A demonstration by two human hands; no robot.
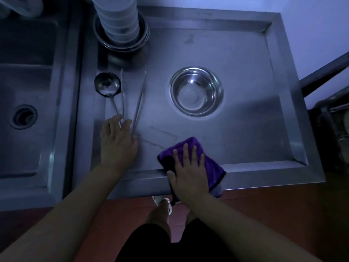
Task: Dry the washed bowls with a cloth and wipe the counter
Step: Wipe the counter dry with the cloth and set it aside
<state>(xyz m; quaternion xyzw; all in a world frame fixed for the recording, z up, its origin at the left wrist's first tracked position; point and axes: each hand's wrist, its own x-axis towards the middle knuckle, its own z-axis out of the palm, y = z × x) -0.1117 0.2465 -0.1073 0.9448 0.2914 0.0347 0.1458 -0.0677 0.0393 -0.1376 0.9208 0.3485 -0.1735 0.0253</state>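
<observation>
No writing or brand is showing legibly on anything here; the light is dim and bluish.

At the far left a sink basin (28, 103) is sitting with its round drain showing. Just right of it, on the steel desk (236, 59), a ladle (107, 86) is lying with its bowl away from the person, and long tongs (132, 99) are lying beside it. The left hand (118, 142) is reaching over the handle ends of both, its fingers (126, 124) loosely spread and touching the handles; whether they are actually gripping either one cannot be told.

Behind these, at the back of the desk, a tall stack of pale bowls (119, 17) is standing inside nested metal bowls (121, 40).

Further right, a single steel bowl (196, 91) is sitting upright near the middle of the desk.

Nearest the person, the right hand (188, 174) is pressing flat on a purple cloth (213, 167), fingers straight and slightly spread, with the cloth draping over the desk's front edge.
</observation>
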